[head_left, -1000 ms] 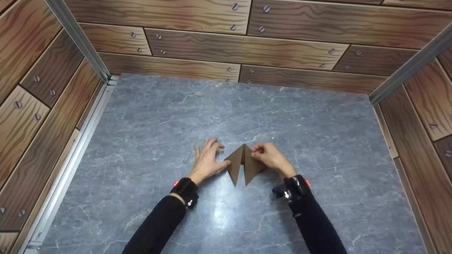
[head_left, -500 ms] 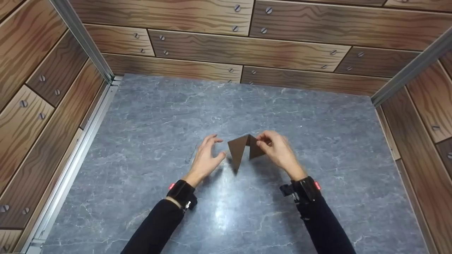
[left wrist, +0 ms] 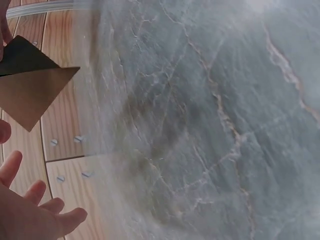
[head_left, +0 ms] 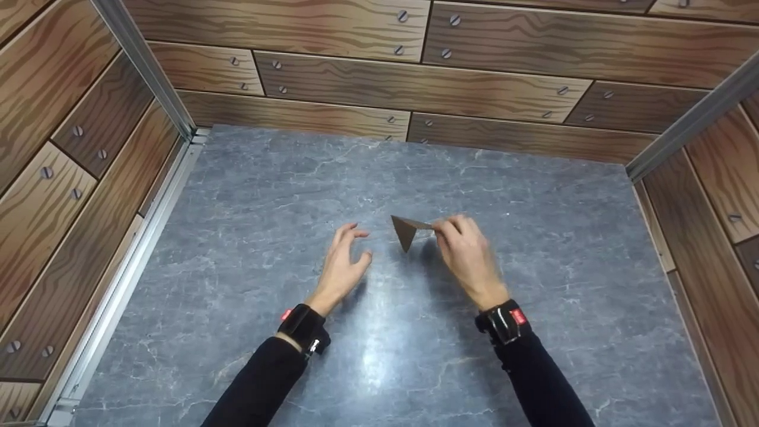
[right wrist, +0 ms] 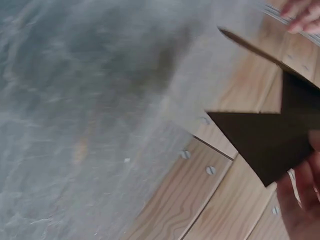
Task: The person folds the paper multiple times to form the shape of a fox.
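Observation:
A folded piece of brown paper (head_left: 405, 231) with pointed, triangular flaps is held above the tabletop. My right hand (head_left: 471, 255) pinches it at its right side between thumb and fingers. In the right wrist view the folded paper (right wrist: 265, 142) spreads into dark points, with fingertips at its lower edge. To the left, my left hand (head_left: 344, 267) is apart from the paper, thumb and fingers spread with nothing between them. The left wrist view has the left hand (left wrist: 35, 210) below the folded paper (left wrist: 37, 92), its fingers extended.
The grey marbled tabletop (head_left: 284, 190) lies under both hands. Wood-patterned panels (head_left: 332, 77) stand at the back and along both sides. A metal rail (head_left: 127, 273) runs down the left edge. Both wrists wear black straps with cameras (head_left: 504, 323).
My left hand has let go of the paper and drawn back left. The right hand has lifted the paper and turned it, so its flaps now show at another angle.

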Motion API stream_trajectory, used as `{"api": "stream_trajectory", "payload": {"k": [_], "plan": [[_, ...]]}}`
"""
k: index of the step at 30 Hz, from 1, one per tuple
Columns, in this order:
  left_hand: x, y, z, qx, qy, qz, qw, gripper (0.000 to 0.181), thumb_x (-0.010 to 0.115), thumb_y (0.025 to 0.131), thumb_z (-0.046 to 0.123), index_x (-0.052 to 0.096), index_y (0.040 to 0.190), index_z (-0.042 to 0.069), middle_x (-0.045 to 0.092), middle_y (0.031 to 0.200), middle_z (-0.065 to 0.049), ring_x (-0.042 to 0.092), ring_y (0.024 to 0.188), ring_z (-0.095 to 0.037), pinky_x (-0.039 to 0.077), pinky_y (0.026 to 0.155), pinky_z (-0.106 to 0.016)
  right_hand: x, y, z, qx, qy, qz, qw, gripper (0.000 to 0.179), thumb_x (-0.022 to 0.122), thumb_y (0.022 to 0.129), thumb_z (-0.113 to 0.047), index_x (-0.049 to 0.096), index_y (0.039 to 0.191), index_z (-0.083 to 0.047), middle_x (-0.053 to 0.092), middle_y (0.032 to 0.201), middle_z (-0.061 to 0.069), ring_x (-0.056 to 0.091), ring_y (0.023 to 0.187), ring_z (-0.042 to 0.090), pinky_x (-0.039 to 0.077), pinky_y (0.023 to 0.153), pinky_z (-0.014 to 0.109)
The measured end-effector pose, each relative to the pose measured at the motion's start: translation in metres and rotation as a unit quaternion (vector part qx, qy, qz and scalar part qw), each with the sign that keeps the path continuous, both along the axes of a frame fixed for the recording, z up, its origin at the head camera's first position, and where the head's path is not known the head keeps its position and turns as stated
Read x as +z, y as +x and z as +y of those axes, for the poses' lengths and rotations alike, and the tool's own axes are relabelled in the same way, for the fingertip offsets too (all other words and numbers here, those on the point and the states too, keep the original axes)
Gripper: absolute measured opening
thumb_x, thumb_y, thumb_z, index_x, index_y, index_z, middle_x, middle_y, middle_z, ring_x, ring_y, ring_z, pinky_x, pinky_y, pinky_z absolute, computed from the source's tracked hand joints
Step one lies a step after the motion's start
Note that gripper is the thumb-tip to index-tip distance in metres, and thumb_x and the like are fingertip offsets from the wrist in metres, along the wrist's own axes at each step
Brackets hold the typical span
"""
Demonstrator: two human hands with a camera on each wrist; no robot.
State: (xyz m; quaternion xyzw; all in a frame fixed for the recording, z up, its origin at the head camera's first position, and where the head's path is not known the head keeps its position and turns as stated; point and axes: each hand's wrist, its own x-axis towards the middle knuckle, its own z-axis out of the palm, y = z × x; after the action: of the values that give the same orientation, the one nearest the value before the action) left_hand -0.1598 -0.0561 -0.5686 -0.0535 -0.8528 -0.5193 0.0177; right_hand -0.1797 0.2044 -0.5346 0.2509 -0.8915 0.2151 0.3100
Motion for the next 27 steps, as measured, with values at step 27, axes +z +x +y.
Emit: {"api": "stream_trajectory", "payload": {"k": [27], "plan": [[-0.018, 0.018, -0.006, -0.251, -0.198, 0.035, 0.947, 0.054, 0.062, 0.092, 0.007, 0.058, 0.146, 0.016, 0.033, 0.167, -0.003, 0.019, 0.157, -0.03, 0.013, 0.123, -0.063, -0.055, 0.033, 0.006, 0.128, 0.126, -0.108, 0.9778, 0.023, 0.081, 0.085, -0.001, 0.072, 0.105, -0.008, 0.07, 0.11, 0.01, 0.068, 0.1, 0.026, 0.06, 0.086, 0.037]]}}
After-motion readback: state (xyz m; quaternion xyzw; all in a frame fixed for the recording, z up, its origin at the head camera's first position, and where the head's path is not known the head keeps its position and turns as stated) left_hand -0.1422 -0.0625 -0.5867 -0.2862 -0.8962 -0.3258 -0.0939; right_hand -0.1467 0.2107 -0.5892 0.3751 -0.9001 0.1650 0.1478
